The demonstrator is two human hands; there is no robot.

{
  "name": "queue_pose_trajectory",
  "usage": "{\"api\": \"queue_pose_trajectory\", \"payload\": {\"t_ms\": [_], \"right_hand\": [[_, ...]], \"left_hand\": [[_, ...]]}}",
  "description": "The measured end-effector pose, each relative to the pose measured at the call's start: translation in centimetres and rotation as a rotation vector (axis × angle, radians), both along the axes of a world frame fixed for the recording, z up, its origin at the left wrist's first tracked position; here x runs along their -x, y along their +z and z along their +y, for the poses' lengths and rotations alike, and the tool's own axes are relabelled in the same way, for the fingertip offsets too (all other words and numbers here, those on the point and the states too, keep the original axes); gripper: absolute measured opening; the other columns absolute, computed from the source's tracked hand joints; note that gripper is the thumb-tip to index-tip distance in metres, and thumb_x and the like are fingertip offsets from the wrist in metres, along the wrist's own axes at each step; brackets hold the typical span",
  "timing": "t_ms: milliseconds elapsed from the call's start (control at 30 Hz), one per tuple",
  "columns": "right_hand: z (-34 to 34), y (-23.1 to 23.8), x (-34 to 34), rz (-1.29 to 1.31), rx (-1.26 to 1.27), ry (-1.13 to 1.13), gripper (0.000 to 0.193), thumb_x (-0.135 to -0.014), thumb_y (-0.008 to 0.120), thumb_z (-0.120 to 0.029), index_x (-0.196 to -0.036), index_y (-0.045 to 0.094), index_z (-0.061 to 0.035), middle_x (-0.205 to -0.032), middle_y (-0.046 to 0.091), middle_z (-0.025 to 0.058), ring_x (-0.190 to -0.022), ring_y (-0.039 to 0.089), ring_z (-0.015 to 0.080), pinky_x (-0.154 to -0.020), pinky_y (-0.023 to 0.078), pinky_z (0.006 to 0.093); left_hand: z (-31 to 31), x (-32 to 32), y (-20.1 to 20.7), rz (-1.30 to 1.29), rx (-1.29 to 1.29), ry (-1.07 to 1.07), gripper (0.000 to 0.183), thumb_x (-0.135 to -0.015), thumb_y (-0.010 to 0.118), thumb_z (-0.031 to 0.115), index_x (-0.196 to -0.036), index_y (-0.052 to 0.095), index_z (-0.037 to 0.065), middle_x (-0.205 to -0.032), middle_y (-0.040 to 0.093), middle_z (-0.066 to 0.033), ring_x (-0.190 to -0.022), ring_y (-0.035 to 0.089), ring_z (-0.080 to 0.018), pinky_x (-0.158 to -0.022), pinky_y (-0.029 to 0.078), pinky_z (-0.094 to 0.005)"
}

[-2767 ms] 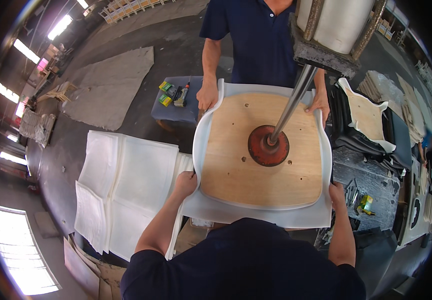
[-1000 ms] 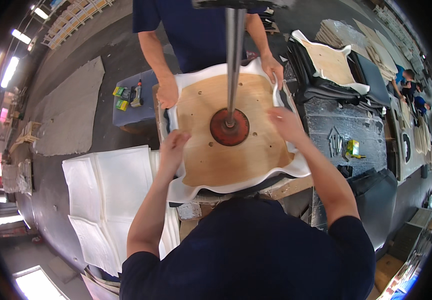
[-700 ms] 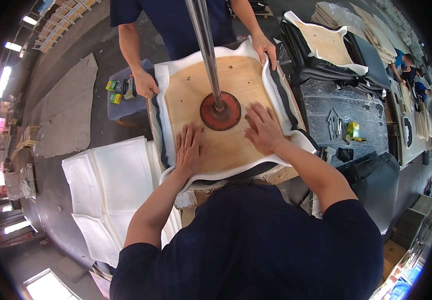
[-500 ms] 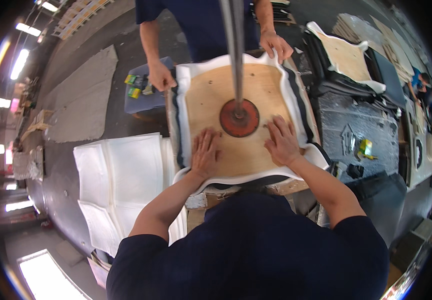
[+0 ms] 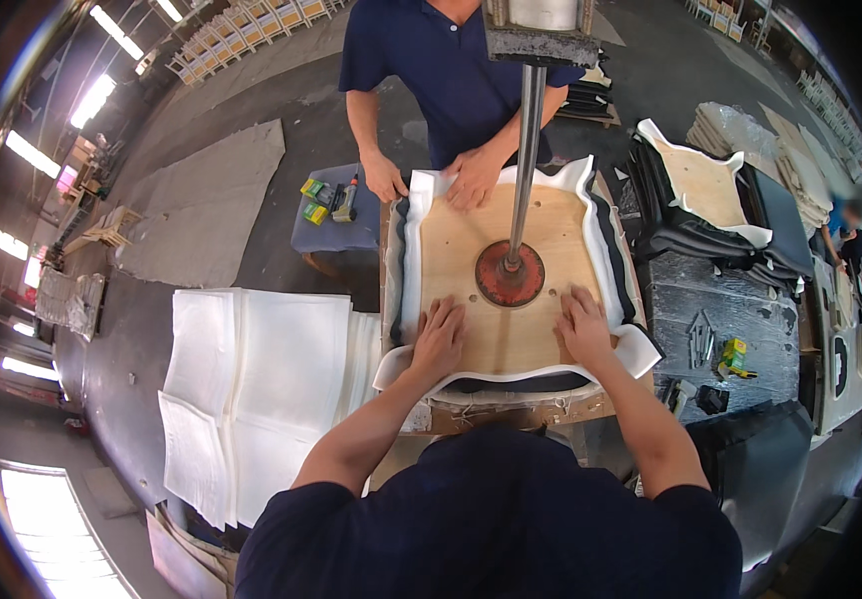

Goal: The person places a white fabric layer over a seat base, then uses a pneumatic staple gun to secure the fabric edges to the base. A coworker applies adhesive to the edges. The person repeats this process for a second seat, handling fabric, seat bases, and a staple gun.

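Note:
A plywood panel (image 5: 491, 225) lies on white foam (image 5: 411, 260), whose wavy edges curl up around it. Dark cover material (image 5: 605, 240) shows outside the foam. A round red disc (image 5: 511, 275) on an upright metal rod (image 5: 529, 150) rests on the panel's middle. My left hand (image 5: 441, 334) is open, fingers spread on the panel's near left part. Likewise open, my right hand (image 5: 583, 327) rests at its near right part, close to the foam. Across from me, a co-worker's one hand (image 5: 383, 178) is at the far left corner and the other (image 5: 473, 178) touches the far edge.
White sheets (image 5: 291, 349) are stacked at left. Behind them, a blue-grey padded stool (image 5: 336, 235) holds yellow-green boxes and a power tool (image 5: 347, 203). At right, black padded pieces (image 5: 780, 200) sit beyond a plastic-covered table (image 5: 675, 299) with metal strips (image 5: 700, 339) and a small box (image 5: 733, 354).
The view has shifted, showing more of the co-worker and the press head. One co-worker's hand has moved from the far right corner leftward along the far edge. My hands stay on the panel.

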State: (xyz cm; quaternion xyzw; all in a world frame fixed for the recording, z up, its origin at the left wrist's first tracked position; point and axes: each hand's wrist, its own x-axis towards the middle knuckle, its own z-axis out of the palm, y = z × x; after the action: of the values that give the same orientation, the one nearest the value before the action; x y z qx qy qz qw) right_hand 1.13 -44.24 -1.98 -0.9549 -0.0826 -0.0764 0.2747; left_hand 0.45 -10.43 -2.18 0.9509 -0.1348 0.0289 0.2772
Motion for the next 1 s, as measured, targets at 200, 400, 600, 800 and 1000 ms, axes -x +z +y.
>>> {"api": "queue_pose_trajectory", "payload": {"t_ms": [200, 400, 600, 800, 1000], "right_hand": [[-1.0, 2.3, 13.7, 0.14, -0.164, -0.01, 0.032, -0.109, 0.067, -0.025, -0.127, 0.075, 0.0005, -0.132, 0.076, 0.0178, -0.131, 0.069, 0.0368, -0.115, 0.05, 0.0477], [0.1, 2.5, 21.5, 0.403, -1.075, -0.696, 0.03, -0.114, 0.065, -0.027, -0.118, 0.077, 0.0007, -0.099, 0.078, 0.0064, -0.086, 0.073, 0.0142, -0.08, 0.058, 0.0302], [4.6, 2.5, 20.5, 0.843, -1.409, -0.657, 0.037, -0.115, 0.063, -0.033, -0.131, 0.067, -0.0007, -0.107, 0.075, 0.0102, -0.079, 0.074, 0.0203, -0.068, 0.06, 0.0337], [5.9, 1.1, 16.8, 0.857, -1.805, -0.805, 0.028, -0.113, 0.065, -0.033, -0.119, 0.065, -0.0055, -0.103, 0.079, 0.0118, -0.08, 0.077, 0.0255, -0.07, 0.064, 0.0407], [6.0, 2.3, 12.6, 1.033, -1.653, -0.86, 0.033, -0.112, 0.061, -0.037, -0.118, 0.066, -0.0051, -0.1, 0.08, 0.0112, -0.076, 0.078, 0.0246, -0.066, 0.064, 0.042]], "left_hand": [[3.6, 13.1, 5.0, 0.058, 0.26, -0.215, 0.039, -0.112, 0.063, 0.033, -0.132, 0.072, 0.0, -0.141, 0.071, -0.022, -0.126, 0.071, -0.0388, -0.107, 0.056, -0.0483], [9.9, 17.4, 4.1, 1.033, 0.832, 0.424, 0.04, -0.115, 0.06, 0.036, -0.126, 0.071, -0.001, -0.116, 0.078, -0.0165, -0.08, 0.078, -0.0245, -0.073, 0.063, -0.0362], [12.1, 13.4, 0.5, 0.88, 1.217, 0.722, 0.038, -0.116, 0.054, 0.034, -0.128, 0.064, 0.0, -0.106, 0.076, -0.0155, -0.077, 0.077, -0.0281, -0.064, 0.062, -0.0403], [10.8, 11.4, 1.7, 1.268, 1.306, 0.635, 0.04, -0.111, 0.058, 0.023, -0.144, 0.059, 0.001, -0.121, 0.077, -0.0164, -0.097, 0.078, -0.0301, -0.074, 0.064, -0.0431], [5.1, 10.1, 2.3, 1.51, 1.414, 0.408, 0.047, -0.114, 0.06, 0.042, -0.139, 0.063, 0.003, -0.134, 0.077, -0.0141, -0.104, 0.079, -0.0303, -0.081, 0.063, -0.0427]]}}
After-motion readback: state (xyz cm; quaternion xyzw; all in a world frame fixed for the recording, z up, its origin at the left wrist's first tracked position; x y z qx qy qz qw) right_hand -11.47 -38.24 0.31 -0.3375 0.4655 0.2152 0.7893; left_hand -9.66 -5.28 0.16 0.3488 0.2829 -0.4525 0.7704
